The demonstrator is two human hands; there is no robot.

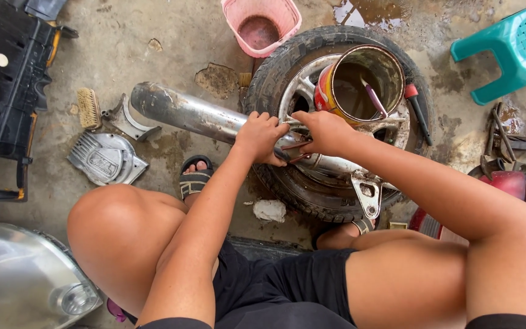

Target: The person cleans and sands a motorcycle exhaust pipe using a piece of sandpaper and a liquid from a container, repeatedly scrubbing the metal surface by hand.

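Both hands (293, 137) grip the exhaust pipe (190, 113) between them.

Red-yellow labelled tin can (360, 82), on wheel (287, 67)

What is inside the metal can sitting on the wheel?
Inside the metal can is murky brown liquid, with a purple-handled tool leaning against its wall. The tool's lower end is submerged, so its tip and the can's bottom cannot be seen.
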